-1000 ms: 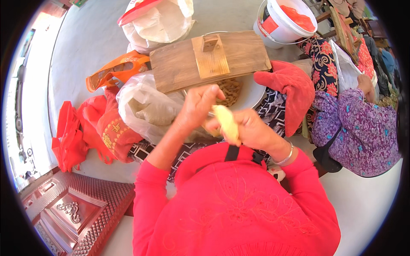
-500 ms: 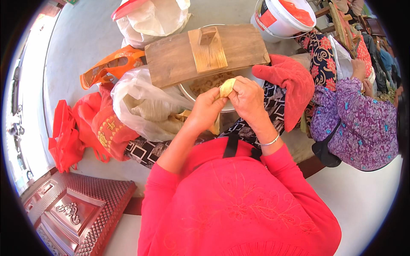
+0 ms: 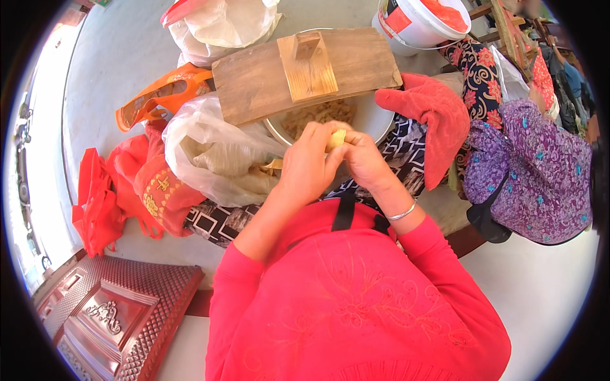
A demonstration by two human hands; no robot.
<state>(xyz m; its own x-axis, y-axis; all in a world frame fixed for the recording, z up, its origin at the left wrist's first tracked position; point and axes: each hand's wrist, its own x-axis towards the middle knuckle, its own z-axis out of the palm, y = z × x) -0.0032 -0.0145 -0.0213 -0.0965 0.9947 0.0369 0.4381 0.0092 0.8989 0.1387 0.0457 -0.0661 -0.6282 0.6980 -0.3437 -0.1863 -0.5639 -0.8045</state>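
Close together over the near edge of a white basin [image 3: 376,119], my hands meet around a small folded yellow piece that looks like paper [image 3: 336,140]. My left hand [image 3: 307,162] has its fingers pressed against the piece from the left, and their tips are partly hidden. From the right, my right hand [image 3: 366,160] pinches it, with a silver bangle on that wrist. Brownish small pieces [image 3: 308,118] lie in the basin. Across its far side rests a wooden board [image 3: 244,89] with a wooden block fixed on it. A translucent plastic bag [image 3: 194,149] sits left of my hands.
An orange bag [image 3: 149,101] and red bags [image 3: 98,197] lie to the left. Beyond the board stand a white sack [image 3: 219,32] and a white bucket [image 3: 397,28]. A red cloth [image 3: 438,114] drapes at right, near a person in a purple patterned top [image 3: 540,174].
My left hand has shifted up and over the yellow piece, which now shows less between my fingers. My right hand has turned in and lowered slightly. The person at right has moved an arm.
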